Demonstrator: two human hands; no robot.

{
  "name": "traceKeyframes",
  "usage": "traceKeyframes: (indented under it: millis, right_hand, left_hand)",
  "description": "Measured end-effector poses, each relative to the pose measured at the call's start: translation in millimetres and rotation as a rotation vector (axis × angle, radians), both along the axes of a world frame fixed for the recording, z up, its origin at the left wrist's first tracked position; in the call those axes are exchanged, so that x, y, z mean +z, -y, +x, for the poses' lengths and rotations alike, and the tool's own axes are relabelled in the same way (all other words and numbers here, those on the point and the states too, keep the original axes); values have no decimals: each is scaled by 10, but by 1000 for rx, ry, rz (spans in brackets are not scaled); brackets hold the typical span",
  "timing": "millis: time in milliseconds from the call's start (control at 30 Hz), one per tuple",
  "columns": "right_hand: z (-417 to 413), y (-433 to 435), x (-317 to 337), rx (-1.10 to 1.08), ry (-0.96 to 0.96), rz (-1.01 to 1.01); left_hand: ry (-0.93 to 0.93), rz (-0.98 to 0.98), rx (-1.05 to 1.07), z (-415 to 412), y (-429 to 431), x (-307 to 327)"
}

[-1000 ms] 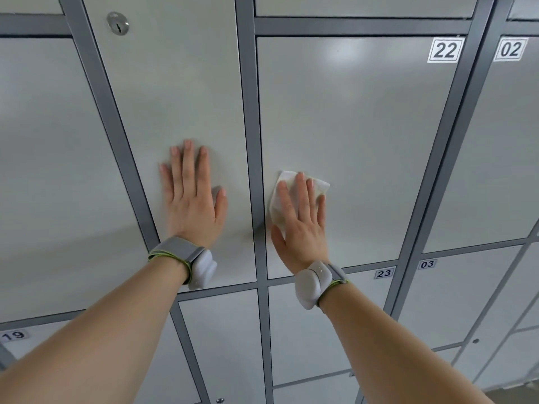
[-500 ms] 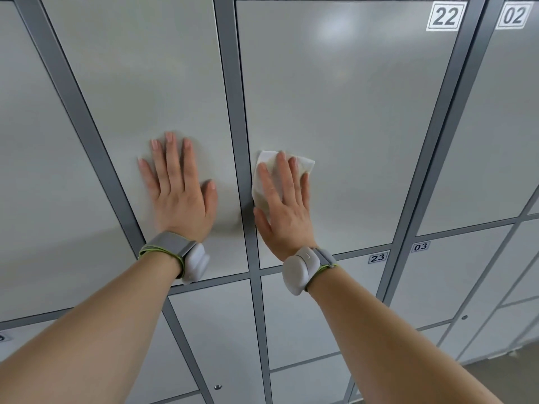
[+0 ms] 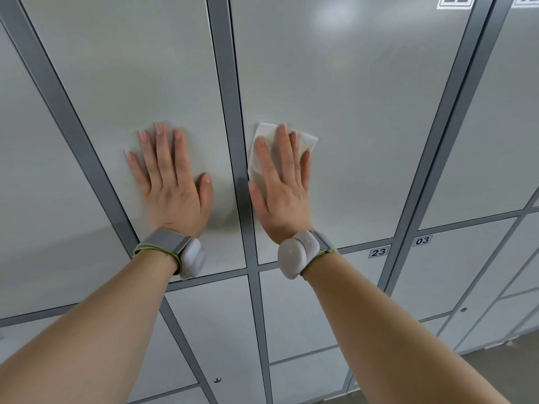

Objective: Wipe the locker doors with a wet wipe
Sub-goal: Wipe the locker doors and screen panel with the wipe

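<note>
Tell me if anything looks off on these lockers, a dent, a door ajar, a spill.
Nothing stands out. The locker doors sit shut, with no dents or drips visible. The right hand presses the wet wipe flat on one door; the left hand lies flat on the neighbouring door.

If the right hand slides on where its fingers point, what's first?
Way looks free: right hand, flat on the wet wipe, points up bare locker door; grey frame post probably stays just left.

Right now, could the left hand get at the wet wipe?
Probably yes: the left hand lies flat on the next door, only a frame strip between it and the wet wipe.
</note>
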State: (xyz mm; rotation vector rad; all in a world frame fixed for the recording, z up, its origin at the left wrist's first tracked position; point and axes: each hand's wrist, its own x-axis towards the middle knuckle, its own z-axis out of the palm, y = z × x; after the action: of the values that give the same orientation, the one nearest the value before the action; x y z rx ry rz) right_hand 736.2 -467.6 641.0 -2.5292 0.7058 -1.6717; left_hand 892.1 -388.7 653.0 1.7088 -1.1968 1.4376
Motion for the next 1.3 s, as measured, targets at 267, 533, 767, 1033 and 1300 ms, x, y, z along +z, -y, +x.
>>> traceKeyframes:
  millis: [267, 533, 767, 1033, 1300]
  right_hand:
    - [-192, 186, -468, -51, -53, -2]
    - [-149, 112, -180, -89, 70, 128]
    - [-195, 222, -110, -97, 53, 55]
    - [-369, 300, -453, -161, 24, 152]
    - [-337, 294, -64, -125, 55, 161]
  left_hand:
    - [0, -4, 6, -1, 0, -3]
    - [-5, -7, 4, -11, 0, -8]
    - [2, -12, 11, -2, -1, -16]
    - [4, -22, 5, -12, 12, -15]
    - [2, -19, 3, -2, 8, -8]
